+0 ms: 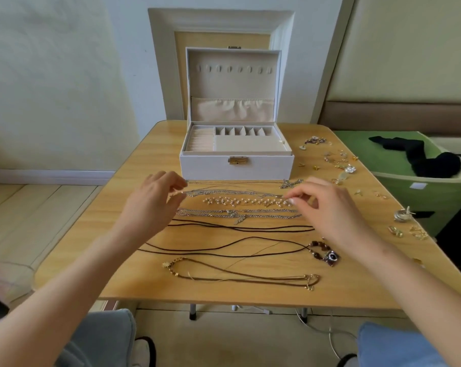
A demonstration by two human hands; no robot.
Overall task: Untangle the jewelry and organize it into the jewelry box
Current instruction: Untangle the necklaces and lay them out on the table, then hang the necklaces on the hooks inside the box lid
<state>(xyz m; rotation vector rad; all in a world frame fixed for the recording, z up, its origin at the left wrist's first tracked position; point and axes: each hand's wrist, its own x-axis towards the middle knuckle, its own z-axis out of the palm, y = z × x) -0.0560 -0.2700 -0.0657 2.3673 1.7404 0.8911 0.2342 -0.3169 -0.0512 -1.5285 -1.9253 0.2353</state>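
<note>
Thin silver chain lies stretched across the table, just in front of the open jewelry box. I see my left hand pinching its left end, thumb to forefinger. Right hand has its fingertips closed where the chain's other end meets the pearl strand (which one it holds, I cannot tell). Dark cords lie nearer me, small earrings scattered right of the box.

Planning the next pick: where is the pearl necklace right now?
Head view: the pearl necklace lies across mid-table before the jewelry box, between a thin silver chain and thicker chains, its right end by the right hand.
</note>
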